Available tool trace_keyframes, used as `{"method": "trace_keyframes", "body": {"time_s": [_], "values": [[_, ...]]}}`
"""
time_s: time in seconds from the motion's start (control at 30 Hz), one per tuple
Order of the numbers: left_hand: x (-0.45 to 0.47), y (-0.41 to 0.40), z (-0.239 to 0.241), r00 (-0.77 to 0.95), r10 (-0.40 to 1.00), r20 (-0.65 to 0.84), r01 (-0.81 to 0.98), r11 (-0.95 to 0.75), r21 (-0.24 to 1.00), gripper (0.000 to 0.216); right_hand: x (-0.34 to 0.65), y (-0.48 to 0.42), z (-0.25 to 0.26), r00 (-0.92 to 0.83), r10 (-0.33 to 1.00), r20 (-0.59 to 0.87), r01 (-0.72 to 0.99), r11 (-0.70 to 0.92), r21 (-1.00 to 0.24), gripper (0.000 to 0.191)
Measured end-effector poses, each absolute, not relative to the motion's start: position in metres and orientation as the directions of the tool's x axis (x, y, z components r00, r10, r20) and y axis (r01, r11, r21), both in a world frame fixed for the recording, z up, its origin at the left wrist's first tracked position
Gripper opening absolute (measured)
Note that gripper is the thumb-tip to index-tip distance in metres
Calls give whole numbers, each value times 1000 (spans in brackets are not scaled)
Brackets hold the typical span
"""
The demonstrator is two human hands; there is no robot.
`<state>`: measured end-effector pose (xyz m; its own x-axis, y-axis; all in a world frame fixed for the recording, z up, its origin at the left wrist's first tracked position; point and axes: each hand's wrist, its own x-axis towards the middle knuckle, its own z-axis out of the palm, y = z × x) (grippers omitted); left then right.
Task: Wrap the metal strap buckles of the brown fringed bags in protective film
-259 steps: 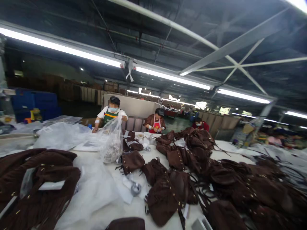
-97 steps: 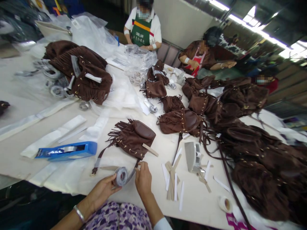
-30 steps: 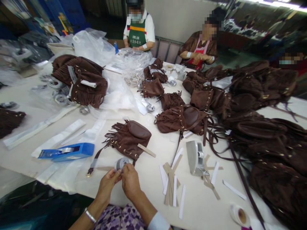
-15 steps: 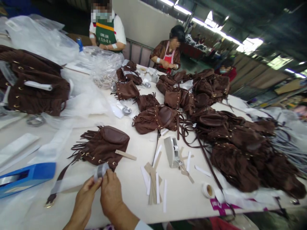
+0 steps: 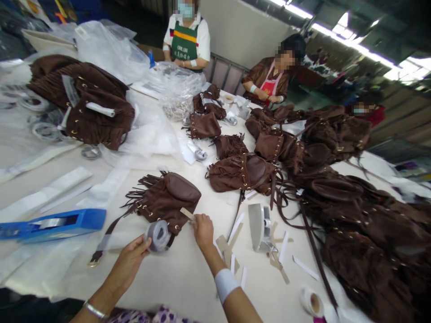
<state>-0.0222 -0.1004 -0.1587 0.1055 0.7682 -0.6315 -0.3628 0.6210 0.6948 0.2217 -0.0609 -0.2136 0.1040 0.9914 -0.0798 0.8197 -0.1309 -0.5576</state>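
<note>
You held the grey roll (image 5: 157, 234) just above the near edge of the table (image 5: 175, 282), your left hand (image 5: 129, 262) curled round it with thumb and fingers closed on its side. The roll sat right against the lower edge of the brown fringed bag (image 5: 164, 199), which lay flat on the table in front of you with its smooth flap up. Your right hand (image 5: 203, 229) reached to that same edge, its fingertips pinched on the near end of a tan strip (image 5: 186, 213) that rested on the bag. A brown strap (image 5: 101, 244) ran from the bag toward you on the left and ended in a metal buckle.

To your left lay a blue tape dispenser (image 5: 54, 224). To your right, loose white and tan strips (image 5: 232, 246) were scattered beside a grey dispenser (image 5: 259, 222), and a small roll of tape (image 5: 311, 303) lay near the table's edge. A big pile of brown bags (image 5: 353, 202) covered the right side, and another heap (image 5: 84, 101) lay far left. Across the table, a person in a green apron (image 5: 186, 38) and a person in a red apron (image 5: 272, 80) worked behind a clear plastic bag (image 5: 178, 92).
</note>
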Motion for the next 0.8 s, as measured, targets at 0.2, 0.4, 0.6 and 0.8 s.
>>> {"method": "trace_keyframes", "body": {"time_s": [0.2,0.4,0.6,0.8], "values": [[-24,-101,-160,108,778,-619,-378,608,698,38,224,-79,-179,-52,977,-207,677,-118,-727,8],[-22,-96,-164,174,791,-587,-292,610,736,42,219,-84,-150,-347,823,-450,422,-291,-859,29],[-22,-92,-166,207,841,-500,-180,535,825,43,226,-83,-161,-491,662,-567,324,-466,-824,35],[-21,-91,-169,216,865,-454,-64,476,877,34,215,-77,-158,-512,637,-576,232,-544,-807,32]]}}
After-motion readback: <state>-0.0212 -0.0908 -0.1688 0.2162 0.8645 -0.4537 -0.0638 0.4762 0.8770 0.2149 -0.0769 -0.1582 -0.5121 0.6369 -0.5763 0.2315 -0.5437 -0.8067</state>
